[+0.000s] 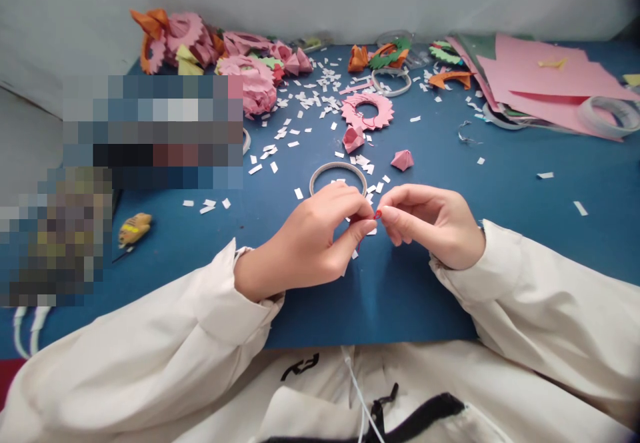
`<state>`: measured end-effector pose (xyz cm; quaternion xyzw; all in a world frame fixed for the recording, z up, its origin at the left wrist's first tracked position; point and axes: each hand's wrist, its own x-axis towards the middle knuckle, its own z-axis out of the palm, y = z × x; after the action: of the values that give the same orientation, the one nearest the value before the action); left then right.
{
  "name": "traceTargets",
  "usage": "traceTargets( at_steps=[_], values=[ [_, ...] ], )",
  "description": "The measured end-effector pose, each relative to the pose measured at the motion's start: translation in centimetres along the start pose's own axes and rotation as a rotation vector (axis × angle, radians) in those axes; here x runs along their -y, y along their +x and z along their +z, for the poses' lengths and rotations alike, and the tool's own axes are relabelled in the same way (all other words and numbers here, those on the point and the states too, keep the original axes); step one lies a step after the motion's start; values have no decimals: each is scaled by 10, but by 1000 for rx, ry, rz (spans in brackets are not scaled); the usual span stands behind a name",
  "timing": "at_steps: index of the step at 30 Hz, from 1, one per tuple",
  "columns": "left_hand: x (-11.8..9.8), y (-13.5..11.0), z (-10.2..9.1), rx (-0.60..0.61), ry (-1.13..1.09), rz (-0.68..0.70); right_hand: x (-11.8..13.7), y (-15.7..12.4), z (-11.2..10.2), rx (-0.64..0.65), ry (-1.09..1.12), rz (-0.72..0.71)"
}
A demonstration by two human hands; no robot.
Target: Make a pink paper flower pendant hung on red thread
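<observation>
My left hand and my right hand meet fingertip to fingertip over the blue table. Both are closed in a pinch on a tiny red piece of paper held between them; most of it is hidden by my left fingers. Just beyond my left hand lies a ring of tape. Two small folded pink paper pieces lie a little farther off, and a pink toothed paper ring lies behind them.
Small white paper scraps litter the middle of the table. Piles of folded pink and orange paper shapes sit at the back left, and sheets of pink paper with tape rolls at the back right. A small yellow toy lies at the left.
</observation>
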<state>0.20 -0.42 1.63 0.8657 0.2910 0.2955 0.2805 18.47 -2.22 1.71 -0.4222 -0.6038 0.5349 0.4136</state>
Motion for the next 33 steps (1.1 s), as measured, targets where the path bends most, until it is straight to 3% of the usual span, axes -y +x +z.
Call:
traceTargets(
  at_steps=[12,33],
  values=[
    [0,-1,0,32,28,-9,-3,1,-3,37,80,91],
    [0,1,1,66,59,-34,-3,1,-2,44,114,76]
  ],
)
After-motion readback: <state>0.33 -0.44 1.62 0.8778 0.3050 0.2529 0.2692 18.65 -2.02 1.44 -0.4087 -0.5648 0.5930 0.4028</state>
